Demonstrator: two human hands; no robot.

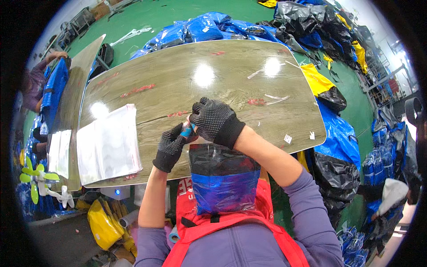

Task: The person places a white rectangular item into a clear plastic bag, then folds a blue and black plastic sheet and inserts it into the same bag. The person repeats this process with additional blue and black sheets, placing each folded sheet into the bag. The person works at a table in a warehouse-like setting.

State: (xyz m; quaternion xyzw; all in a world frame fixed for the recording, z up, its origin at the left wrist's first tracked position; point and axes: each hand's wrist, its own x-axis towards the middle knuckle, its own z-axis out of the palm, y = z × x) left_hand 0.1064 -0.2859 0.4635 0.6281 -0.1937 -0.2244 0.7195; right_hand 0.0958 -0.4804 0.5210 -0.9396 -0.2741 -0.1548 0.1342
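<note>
Both my hands wear black gloves with pale dots. My left hand (170, 144) is closed in a pinch by the near edge of the table, and my right hand (215, 121) is curled tightly beside it, slightly higher. Where they meet, bits of blue and pinkish red show between the fingers; what is pinched there is too small to name. Just below the hands, a folded black and blue bag in clear plastic wrap (226, 182) rests against my red apron (184, 200). Its upper end lies close to my fingers, and I cannot tell if they touch it.
On the wood-patterned table (178, 71), a stack of clear plastic sleeves (109, 144) lies at left. Blue bags (202, 29) are heaped beyond the far edge. Black, blue and yellow bags (336, 142) crowd the right. A green fan (35, 175) and another person's arm (55, 55) are at left.
</note>
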